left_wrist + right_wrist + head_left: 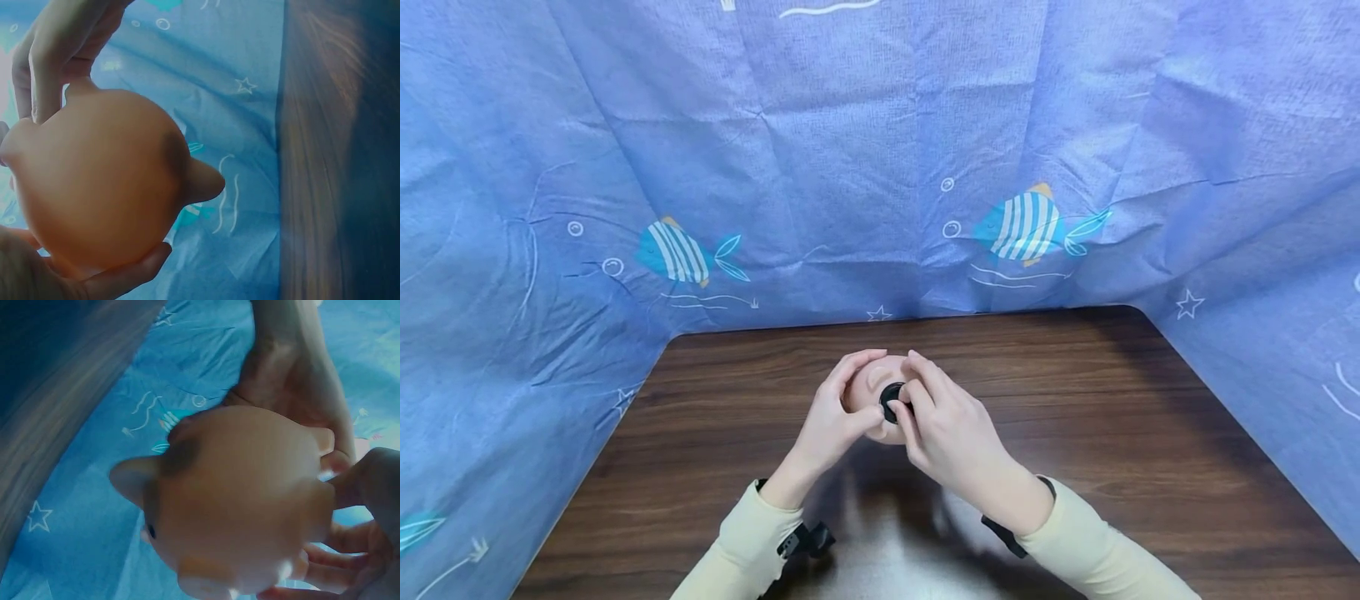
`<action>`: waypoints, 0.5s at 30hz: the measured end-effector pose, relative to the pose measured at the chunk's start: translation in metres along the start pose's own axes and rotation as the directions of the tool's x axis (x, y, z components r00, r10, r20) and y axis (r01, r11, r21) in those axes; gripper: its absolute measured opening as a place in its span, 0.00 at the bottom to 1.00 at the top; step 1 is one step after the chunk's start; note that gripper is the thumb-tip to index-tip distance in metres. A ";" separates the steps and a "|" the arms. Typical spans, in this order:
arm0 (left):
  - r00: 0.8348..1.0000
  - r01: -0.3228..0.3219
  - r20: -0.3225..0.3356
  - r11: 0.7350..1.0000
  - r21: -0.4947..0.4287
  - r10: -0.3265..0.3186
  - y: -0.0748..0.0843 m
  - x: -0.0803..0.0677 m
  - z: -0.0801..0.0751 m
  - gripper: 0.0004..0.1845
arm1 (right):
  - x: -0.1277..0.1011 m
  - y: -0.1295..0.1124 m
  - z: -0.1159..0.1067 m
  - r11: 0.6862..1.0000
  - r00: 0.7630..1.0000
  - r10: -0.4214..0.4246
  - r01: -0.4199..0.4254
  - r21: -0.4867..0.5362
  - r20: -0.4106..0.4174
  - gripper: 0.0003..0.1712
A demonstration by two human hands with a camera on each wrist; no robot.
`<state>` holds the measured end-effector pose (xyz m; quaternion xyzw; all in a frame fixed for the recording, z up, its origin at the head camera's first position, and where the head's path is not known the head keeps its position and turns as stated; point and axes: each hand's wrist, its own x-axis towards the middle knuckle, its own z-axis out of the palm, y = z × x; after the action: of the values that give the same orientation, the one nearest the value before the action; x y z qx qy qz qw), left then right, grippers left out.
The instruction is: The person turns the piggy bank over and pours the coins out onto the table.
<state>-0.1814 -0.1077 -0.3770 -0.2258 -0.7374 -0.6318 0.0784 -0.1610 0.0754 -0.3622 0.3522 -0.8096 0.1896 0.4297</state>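
Note:
A round pink piggy bank point(880, 374) is held up between both hands, its underside with stubby feet facing the head camera. In that underside sits a round black plug point(887, 400). My left hand point(835, 410) grips the bank from the left, thumb and fingers spread around its side. With thumb and fingers, my right hand point(953, 427) pinches the black plug. The right wrist view shows the pig's ear point(132, 480), dark eye point(151, 531) and snout point(207, 579). In the left wrist view, the smooth body point(106, 181) hides the plug.
A dark wood-grain table point(737, 392) lies below the hands. Blue cloth point(850, 167) printed with fish hangs behind it and along both sides. Black straps circle both wrists, and a small black device point(808, 542) hangs under the left one.

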 end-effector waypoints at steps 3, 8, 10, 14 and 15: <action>0.999 -0.028 -0.026 1.000 0.013 0.028 0.000 0.000 0.001 0.36 | -0.001 -0.002 0.005 1.000 0.999 0.009 -0.009 0.005 -0.050 0.14; 0.996 -0.058 -0.060 0.998 0.020 0.059 -0.002 0.001 0.003 0.36 | 0.000 -0.004 0.009 0.999 0.997 0.043 -0.043 -0.003 -0.066 0.17; 0.995 -0.066 -0.073 0.998 0.023 0.068 -0.003 0.001 0.003 0.36 | 0.000 -0.005 0.010 0.999 0.997 0.048 -0.048 -0.010 -0.066 0.17; 0.991 -0.082 -0.103 0.996 0.034 0.085 -0.003 0.000 0.005 0.36 | 0.000 -0.007 0.013 0.999 0.995 0.031 -0.034 -0.033 -0.093 0.18; 0.990 -0.086 -0.112 0.995 0.041 0.090 -0.003 0.000 0.006 0.36 | 0.000 -0.007 0.014 0.999 0.995 0.029 -0.033 -0.038 -0.099 0.18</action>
<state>-0.1813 -0.1025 -0.3806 -0.2204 -0.7322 -0.6263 0.1519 -0.1635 0.0621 -0.3696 0.3213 -0.7964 0.1973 0.4728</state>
